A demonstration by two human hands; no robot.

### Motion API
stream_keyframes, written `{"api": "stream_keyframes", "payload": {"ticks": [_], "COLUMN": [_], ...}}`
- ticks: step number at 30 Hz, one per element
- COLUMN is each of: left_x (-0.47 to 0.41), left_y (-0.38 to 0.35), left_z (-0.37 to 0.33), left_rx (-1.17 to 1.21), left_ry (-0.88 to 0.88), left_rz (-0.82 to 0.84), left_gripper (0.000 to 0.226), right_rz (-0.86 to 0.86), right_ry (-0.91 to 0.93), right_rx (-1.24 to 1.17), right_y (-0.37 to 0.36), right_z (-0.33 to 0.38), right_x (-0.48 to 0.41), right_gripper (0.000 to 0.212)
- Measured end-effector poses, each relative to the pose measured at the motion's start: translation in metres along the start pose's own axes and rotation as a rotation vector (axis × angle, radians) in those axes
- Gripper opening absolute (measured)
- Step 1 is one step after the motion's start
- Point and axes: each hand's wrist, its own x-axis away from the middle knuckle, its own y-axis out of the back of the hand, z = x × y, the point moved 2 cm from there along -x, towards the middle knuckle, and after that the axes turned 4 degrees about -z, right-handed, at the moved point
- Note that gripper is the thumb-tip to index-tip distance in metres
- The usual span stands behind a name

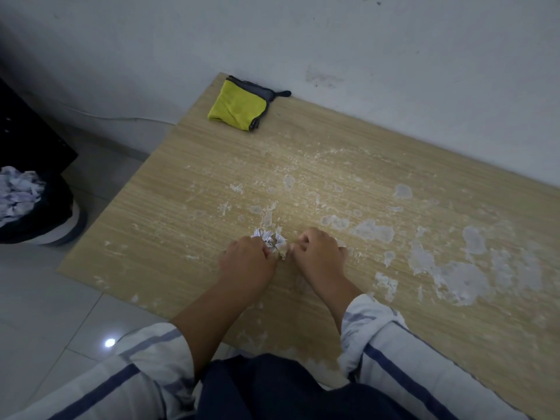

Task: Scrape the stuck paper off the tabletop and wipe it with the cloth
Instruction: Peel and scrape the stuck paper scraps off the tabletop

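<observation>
My left grip [247,262] clenches scraps [271,239] to keep them off the bench [181,177]; my right grip [318,253] curls, contents unclear.

A dark waste bin [59,207] stood on the floor at the left, filled with crumpled white paper scraps [18,192]. A black cabinet [30,137] stood just behind it. The floor [45,298] was pale glossy tile and showed one bright light reflection [109,342]. The grey-white wall [363,50] bore dark scuff marks [321,78]. A white cable [121,118] ran near its base.
</observation>
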Motion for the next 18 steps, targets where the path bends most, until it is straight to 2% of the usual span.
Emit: {"api": "stream_keyframes", "payload": {"ticks": [2,4,10,14,18], "left_x": [0.001,0.003,0.010,0.026,0.040], "left_y": [0.001,0.002,0.005,-0.005,-0.043], "left_z": [-0.003,-0.006,-0.020,-0.043,-0.064], "left_rx": [0.012,0.028,0.008,-0.021,-0.092], "left_ry": [0.004,0.002,-0.040,-0.319,-0.522], "left_rz": [-0.016,-0.031,-0.056,-0.152,0.095], "left_gripper": [0.017,0.016,0.031,0.030,0.037], "right_rz": [-0.014,-0.035,-0.022,0.001,-0.029], "right_ry": [0.005,0.010,0.057,0.124,0.166], "right_rx": [-0.002,-0.006,0.106,0.148,0.185], "right_y": [0.002,0.005,0.007,0.008,0.015], "right_z": [-0.004,-0.009,-0.034,-0.053,-0.075], "right_x": [0.002,0.005,0.024,0.041,0.059], "right_gripper": [0.007,0.011,0.025,0.032,0.038]}}
